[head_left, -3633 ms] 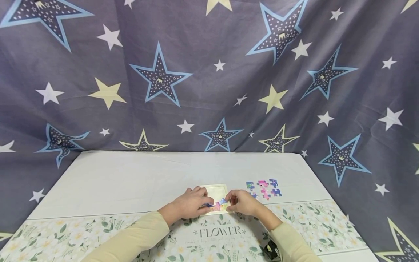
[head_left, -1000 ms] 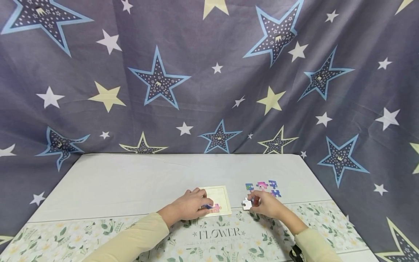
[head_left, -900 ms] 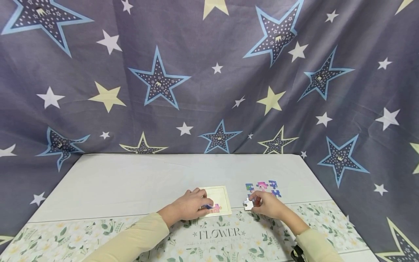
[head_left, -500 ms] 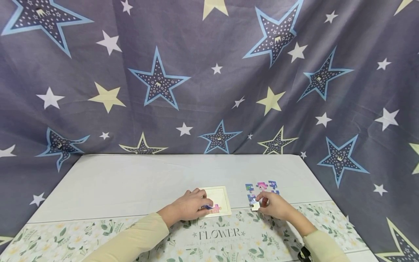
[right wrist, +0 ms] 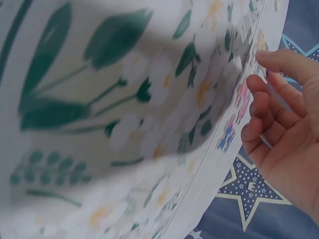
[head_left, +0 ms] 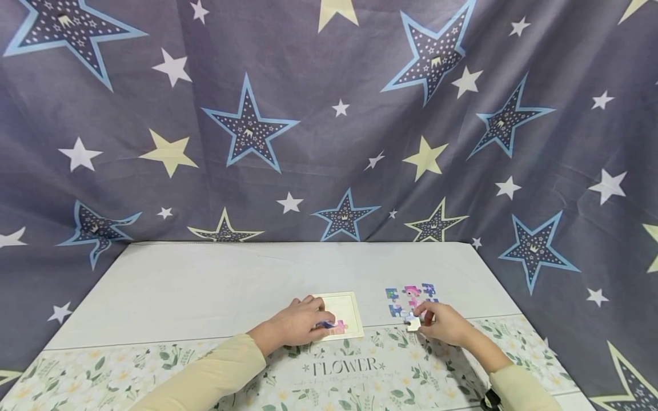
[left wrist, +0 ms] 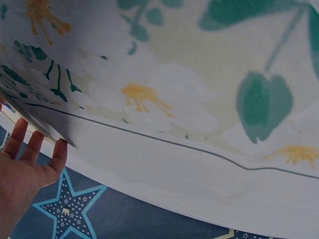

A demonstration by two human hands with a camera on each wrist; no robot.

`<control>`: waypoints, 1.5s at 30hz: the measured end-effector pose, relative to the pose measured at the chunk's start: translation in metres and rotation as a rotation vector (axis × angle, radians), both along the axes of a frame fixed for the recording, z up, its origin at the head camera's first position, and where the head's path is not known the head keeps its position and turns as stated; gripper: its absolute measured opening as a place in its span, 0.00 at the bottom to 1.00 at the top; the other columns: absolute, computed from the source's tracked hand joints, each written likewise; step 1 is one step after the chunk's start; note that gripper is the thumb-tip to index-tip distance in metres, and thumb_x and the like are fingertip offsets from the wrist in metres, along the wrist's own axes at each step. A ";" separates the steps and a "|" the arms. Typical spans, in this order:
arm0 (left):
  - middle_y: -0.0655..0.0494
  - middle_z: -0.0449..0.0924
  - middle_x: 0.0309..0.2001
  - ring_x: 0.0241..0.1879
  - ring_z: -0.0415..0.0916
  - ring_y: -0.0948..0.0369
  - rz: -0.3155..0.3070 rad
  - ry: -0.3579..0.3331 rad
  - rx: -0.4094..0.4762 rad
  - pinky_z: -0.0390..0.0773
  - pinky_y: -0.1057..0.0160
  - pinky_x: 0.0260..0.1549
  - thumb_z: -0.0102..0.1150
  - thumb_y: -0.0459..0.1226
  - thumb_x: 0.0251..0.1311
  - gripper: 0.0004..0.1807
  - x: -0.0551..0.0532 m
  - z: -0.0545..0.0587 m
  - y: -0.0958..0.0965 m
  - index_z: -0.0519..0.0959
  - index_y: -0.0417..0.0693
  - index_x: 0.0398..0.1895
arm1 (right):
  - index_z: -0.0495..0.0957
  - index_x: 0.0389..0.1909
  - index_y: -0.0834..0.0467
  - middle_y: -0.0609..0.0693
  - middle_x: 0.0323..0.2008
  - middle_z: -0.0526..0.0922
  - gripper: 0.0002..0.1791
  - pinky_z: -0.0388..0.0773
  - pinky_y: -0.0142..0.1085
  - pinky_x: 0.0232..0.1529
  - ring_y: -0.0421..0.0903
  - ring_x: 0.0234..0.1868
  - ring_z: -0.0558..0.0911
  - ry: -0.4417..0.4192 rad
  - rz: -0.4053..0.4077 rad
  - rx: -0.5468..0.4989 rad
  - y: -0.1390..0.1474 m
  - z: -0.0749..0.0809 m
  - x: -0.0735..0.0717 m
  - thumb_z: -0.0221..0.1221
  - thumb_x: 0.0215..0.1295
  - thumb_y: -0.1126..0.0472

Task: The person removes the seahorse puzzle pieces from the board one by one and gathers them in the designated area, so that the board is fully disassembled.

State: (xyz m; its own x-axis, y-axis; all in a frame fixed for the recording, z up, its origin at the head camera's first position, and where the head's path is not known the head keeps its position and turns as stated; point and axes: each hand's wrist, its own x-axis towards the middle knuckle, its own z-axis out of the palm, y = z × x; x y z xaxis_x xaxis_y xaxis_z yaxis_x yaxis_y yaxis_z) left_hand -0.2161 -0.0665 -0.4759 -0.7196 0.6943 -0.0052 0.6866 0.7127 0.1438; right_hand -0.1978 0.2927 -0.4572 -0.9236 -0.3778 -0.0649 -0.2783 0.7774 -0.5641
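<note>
On the white tabletop lies a shallow cream puzzle tray [head_left: 351, 305], with a pink puzzle piece [head_left: 339, 327] in its lower part. My left hand [head_left: 298, 322] grips the tray's left side; in the left wrist view its curled fingertips [left wrist: 61, 145] meet the tray's edge. A bit of blue shows by the left thumb, mostly hidden. To the right, my right hand [head_left: 446, 323] pinches a pale puzzle piece [head_left: 413, 324] between thumb and fingers, close in front of the loose pieces. In the right wrist view the hand largely hides that piece.
Several loose pieces lie right of the tray, among them a pink one [head_left: 411, 291] and a blue one [head_left: 392, 294]. A floral "FLOWER" cloth [head_left: 345, 365] covers the front of the table. Behind hangs a star-patterned curtain [head_left: 308, 171].
My right hand has left the tray with a piece that lay in its lower right, and moved right along the front of the loose pieces. The left hand stays put.
</note>
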 end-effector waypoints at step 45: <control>0.61 0.70 0.47 0.46 0.66 0.62 -0.035 -0.008 -0.019 0.69 0.54 0.39 0.46 0.54 0.66 0.17 -0.003 0.000 -0.001 0.74 0.67 0.55 | 0.76 0.45 0.64 0.49 0.23 0.72 0.15 0.66 0.32 0.21 0.40 0.22 0.68 -0.060 -0.131 0.038 0.057 -0.002 -0.001 0.62 0.55 0.66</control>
State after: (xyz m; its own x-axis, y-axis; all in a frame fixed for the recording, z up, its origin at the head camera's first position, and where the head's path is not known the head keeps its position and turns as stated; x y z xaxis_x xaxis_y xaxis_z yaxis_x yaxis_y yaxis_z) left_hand -0.2189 -0.0675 -0.4754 -0.6948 0.7188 -0.0242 0.7101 0.6909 0.1356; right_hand -0.1989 0.3495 -0.4595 -0.9588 -0.2509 -0.1334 -0.1400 0.8257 -0.5465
